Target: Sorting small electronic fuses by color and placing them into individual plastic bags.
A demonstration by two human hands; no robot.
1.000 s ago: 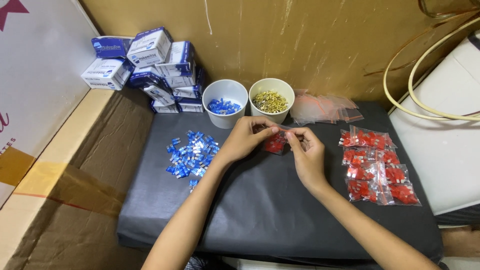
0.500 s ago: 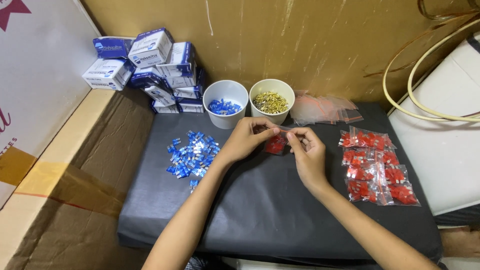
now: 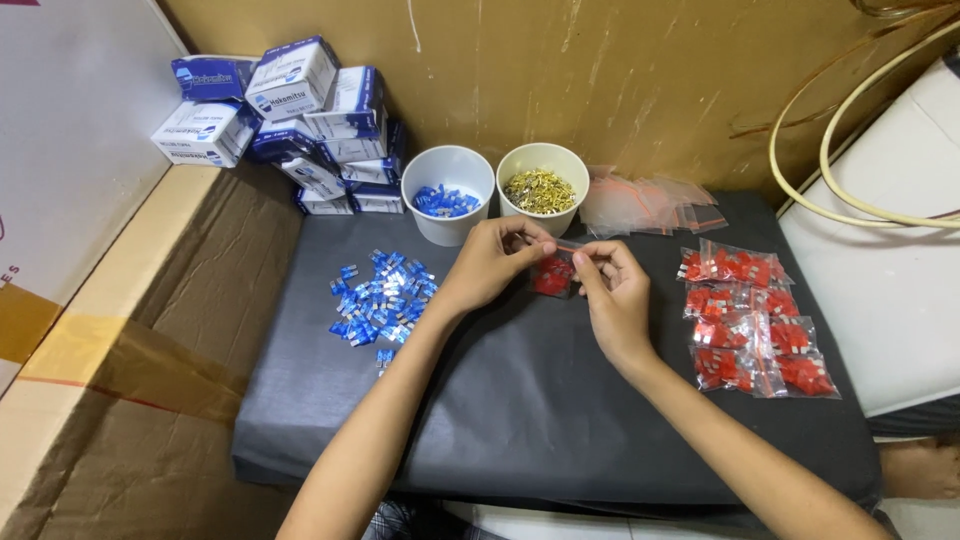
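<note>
While both hands meet above the middle of the dark desk (image 3: 520, 400), a small clear bag (image 3: 552, 275) of red pieces hangs between them, just in front of the two white cups. The left hand (image 3: 492, 265) has its grip closed on the bag's top edge from the left; the right hand (image 3: 612, 292) has its grip pinched on the same edge from the right. The bag is off the desk surface, held upright with the red contents at the bottom.

The step in hand appears to be closing the bag's top strip. The next move calls for an even pinch run along that strip, with the bag kept upright so no pieces spill.

Surroundings:
- Left cup (image 3: 448, 195): blue pieces.
- Right cup (image 3: 542, 186): small brass-coloured parts.
- Loose blue pieces (image 3: 383, 298): left of the hands, on the desk.
- Filled red bags (image 3: 750, 325): right of the hands, laid in a cluster.
- Empty bags (image 3: 650, 205): behind that cluster.
- Blue-and-white boxes (image 3: 290, 125): stacked at rear left.
</note>
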